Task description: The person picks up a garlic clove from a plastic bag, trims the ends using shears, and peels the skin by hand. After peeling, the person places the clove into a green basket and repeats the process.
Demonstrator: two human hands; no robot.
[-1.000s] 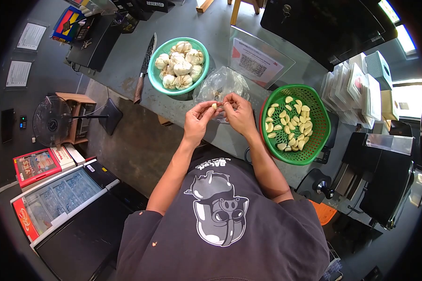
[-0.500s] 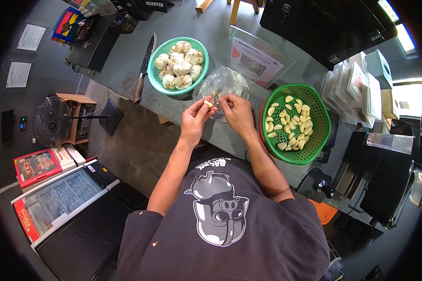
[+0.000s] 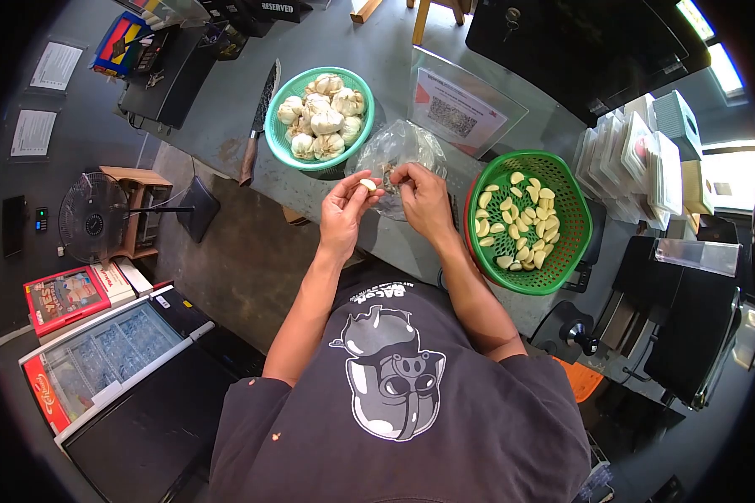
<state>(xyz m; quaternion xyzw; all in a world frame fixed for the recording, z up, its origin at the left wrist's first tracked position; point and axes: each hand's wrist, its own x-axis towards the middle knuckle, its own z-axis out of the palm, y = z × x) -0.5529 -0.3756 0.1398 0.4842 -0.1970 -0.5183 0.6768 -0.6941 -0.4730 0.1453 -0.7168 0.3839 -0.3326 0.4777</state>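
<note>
A pale garlic clove is pinched between the thumb and fingers of my left hand. My right hand is just to the right, over the clear plastic bag, its thumb and fingertips pressed together. Whatever those fingertips hold is too small to make out. Brownish scraps of peel lie in the bag by my right fingertips. Behind my left hand, a mint-green basket holds several whole garlic bulbs. On my right, a green basket contains many peeled cloves.
A large knife lies left of the bulb basket. Behind the bag stands a clear acrylic sign with a printed code. Stacked plastic containers are at the right, and a fan stands at the left.
The clove has turned in my left fingers and shows a rounder face. My right fingertips have curled slightly and shifted a little up over the bag.
</note>
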